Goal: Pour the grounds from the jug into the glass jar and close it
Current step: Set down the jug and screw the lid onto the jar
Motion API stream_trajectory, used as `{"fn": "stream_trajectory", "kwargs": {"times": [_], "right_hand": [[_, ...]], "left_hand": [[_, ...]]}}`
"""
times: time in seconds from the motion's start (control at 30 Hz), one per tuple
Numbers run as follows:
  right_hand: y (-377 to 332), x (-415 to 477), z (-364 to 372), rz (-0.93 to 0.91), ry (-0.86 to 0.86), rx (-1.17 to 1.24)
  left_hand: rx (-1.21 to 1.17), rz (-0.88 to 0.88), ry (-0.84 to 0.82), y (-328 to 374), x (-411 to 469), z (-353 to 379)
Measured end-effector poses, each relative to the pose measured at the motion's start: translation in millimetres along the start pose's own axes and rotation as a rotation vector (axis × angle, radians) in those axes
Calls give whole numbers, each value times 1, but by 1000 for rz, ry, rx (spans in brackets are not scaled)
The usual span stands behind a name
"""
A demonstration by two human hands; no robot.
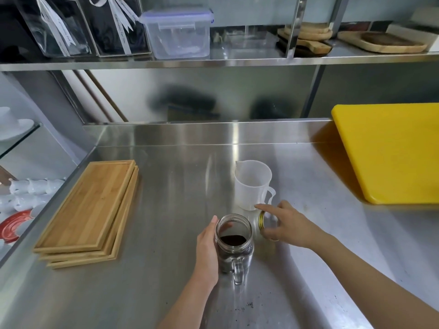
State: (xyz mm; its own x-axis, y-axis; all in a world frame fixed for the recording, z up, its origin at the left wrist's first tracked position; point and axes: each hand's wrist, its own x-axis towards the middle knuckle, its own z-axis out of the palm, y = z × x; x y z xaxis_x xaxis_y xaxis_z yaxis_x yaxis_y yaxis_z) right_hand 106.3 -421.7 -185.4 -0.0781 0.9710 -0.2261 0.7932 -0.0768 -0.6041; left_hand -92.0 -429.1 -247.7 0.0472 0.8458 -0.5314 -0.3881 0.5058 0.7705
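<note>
A glass jar (pixel 235 243) with a handle stands on the steel counter, open at the top, with dark grounds inside. My left hand (pixel 207 248) wraps around its left side. Just right of the jar, my right hand (pixel 285 224) grips the gold-rimmed lid (pixel 267 221), tilted on its edge above the counter. Behind them the white plastic jug (pixel 253 185) stands upright and looks empty, its handle to the right and its spout at the back left.
A stack of bamboo trays (pixel 88 214) lies to the left. A yellow cutting board (pixel 389 150) sits at the right. A few spilled grounds (pixel 248 305) dot the steel counter (pixel 166 269) near its front. A shelf above holds a plastic container (pixel 177 34) and wooden boards.
</note>
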Motion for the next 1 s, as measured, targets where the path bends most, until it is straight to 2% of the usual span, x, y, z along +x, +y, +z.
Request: {"fn": "stream_trajectory", "kwargs": {"times": [0.13, 0.33, 0.53, 0.8, 1.0], "right_hand": [[-27, -3, -13, -72, 90, 35], [-57, -10, -21, -148, 240, 186], [-59, -19, -13, -245, 147, 298], [-62, -27, -11, -326, -24, 60], [-68, -26, -13, -480, -29, -74]], "left_hand": [[22, 99, -8, 12, -10, 8], [29, 123, -13, 15, -12, 8], [65, 177, -22, 17, -16, 9], [130, 249, -50, 16, -17, 10], [161, 308, -67, 18, -21, 11]]}}
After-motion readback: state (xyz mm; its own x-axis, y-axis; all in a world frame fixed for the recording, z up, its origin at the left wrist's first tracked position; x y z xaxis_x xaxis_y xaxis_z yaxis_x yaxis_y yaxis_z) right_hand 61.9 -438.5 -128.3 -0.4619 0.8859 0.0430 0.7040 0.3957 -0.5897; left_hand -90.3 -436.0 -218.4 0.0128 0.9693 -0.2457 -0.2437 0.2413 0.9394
